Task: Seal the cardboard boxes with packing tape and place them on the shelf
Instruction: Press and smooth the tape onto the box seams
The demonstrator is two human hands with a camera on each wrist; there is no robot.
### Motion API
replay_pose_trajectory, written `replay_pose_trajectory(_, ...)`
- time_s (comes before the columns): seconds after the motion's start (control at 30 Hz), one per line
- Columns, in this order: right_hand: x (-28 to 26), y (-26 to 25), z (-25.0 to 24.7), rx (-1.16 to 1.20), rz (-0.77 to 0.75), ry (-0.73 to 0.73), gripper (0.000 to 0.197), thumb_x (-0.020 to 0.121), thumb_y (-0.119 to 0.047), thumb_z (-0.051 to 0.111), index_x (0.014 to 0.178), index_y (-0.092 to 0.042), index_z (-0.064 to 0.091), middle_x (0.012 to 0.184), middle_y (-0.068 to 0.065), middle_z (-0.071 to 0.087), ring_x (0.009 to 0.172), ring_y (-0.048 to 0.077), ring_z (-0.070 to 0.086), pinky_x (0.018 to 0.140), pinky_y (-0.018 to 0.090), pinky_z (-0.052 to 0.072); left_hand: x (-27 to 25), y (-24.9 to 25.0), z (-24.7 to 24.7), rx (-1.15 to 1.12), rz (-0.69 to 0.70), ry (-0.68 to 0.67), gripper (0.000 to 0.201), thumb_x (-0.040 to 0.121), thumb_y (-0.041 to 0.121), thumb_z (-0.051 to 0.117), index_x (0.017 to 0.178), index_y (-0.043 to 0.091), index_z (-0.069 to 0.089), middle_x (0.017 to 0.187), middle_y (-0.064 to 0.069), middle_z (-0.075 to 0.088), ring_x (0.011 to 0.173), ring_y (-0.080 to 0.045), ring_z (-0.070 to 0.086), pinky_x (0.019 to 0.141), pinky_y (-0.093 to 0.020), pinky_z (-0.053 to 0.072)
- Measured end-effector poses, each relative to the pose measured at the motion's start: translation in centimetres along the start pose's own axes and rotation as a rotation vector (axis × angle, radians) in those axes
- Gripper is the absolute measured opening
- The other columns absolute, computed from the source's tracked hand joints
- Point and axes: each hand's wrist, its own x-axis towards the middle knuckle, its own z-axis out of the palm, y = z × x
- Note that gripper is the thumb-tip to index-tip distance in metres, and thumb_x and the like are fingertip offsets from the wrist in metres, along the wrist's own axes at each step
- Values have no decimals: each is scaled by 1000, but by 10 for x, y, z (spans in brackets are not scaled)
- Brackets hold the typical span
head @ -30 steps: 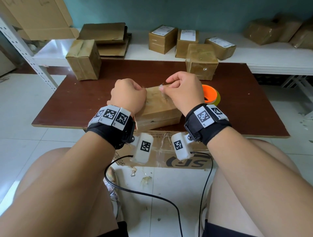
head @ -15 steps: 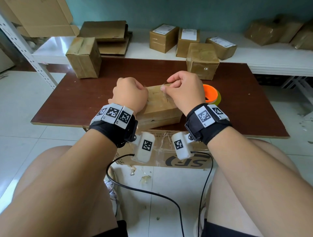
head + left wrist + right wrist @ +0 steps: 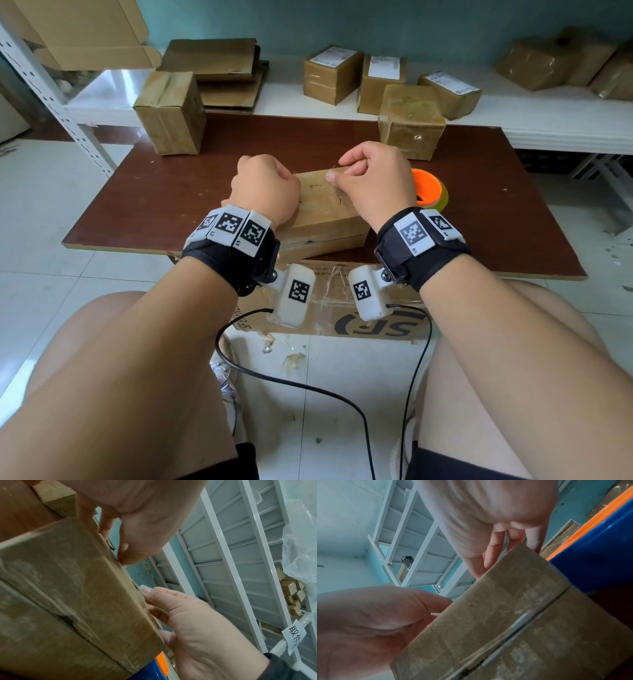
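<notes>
- The flat cardboard box (image 3: 325,209) is being kept lying on the near part of the brown table (image 3: 144,192), its long axis running from near-left to far-right.
- The box's left end is being gripped by the left hand (image 3: 263,188), fingers curled over the top edge.
- Something thin is being pinched by the right hand (image 3: 376,181) over the box top; what it is cannot be told.
- The orange-cored tape roll (image 3: 430,190) is being partly hidden just behind the right hand.
- 2 sealed boxes (image 3: 169,113) are being left standing at the table's far edge, with 3 labelled boxes (image 3: 334,73) on the white shelf (image 3: 548,113) beyond.
</notes>
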Motion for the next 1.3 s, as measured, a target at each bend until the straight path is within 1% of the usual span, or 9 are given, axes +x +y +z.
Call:
replay_pose_trajectory(0.23, 0, 0, 0, -16, 3, -10, 20, 83, -35, 88, 93, -29, 73, 70, -12, 73, 78, 6, 71, 82, 39, 60, -1, 2, -1, 37, -8, 6, 13, 75, 36, 55, 69, 33, 66, 109, 0, 69, 93, -31, 70, 90, -65, 56)
replay_pose_trajectory(0.53, 1, 0, 1, -25, -3, -15, 19, 82, -36, 88, 92, -31, 72, 71, -12, 73, 79, 6, 71, 83, 39, 60, -4, 5, -2, 81, -5, 17, 11, 75, 36, 58, 69, 33, 66, 118, 4, 66, 95, -31, 68, 92, -64, 54)
replay_pose_trajectory(0.67, 1, 0, 1, -24, 1, -20, 19, 83, -35, 88, 90, -31, 71, 69, -12, 73, 78, 6, 71, 84, 39, 60, -4, 6, -3, 91, -17, 37, 9, 82, 30, 63, 75, 35, 63, 119, 3, 59, 98, -32, 68, 93, -64, 54)
replay_pose_trajectory(0.73, 1, 0, 1, -25, 2, -19, 19, 83, -35, 88, 91, -31, 71, 69, -12, 73, 78, 5, 71, 84, 39, 60, -3, 6, -4, 79, -20, 30, 7, 79, 30, 62, 75, 35, 64, 116, 2, 63, 96, -32, 68, 92, -65, 55)
replay_pose_trajectory(0.8, 1, 0, 2, -27, -1, -19, 19, 83, -34, 88, 90, -31, 71, 69, -12, 73, 78, 6, 71, 84, 39, 60, -3, 7, -4, 58, -23, 17, 6, 77, 29, 60, 77, 35, 62, 115, 0, 65, 95, -31, 69, 95, -65, 54)
replay_pose_trajectory(0.93, 1, 1, 2, -34, -7, -20, 20, 83, -34, 88, 87, -33, 68, 68, -13, 72, 78, 6, 71, 84, 40, 60, -3, 7, -6, 68, -28, 9, 11, 82, 27, 62, 83, 35, 55, 120, 1, 60, 96, -28, 67, 99, -64, 53)
replay_pose_trajectory(1.07, 2, 1, 2, -39, -5, -21, 19, 83, -35, 87, 87, -33, 68, 69, -12, 73, 78, 6, 71, 85, 39, 60, -1, 6, -5, 71, -17, 6, 16, 82, 27, 65, 84, 38, 54, 118, 1, 61, 94, -27, 67, 98, -63, 53)
replay_pose_trajectory(1.3, 1, -1, 2, -36, 9, -27, 18, 83, -35, 87, 90, -31, 71, 70, -12, 73, 78, 7, 71, 85, 40, 60, -1, 7, -7, 79, -16, -4, 18, 85, 26, 65, 85, 38, 52, 122, 1, 58, 98, -28, 67, 100, -63, 52)
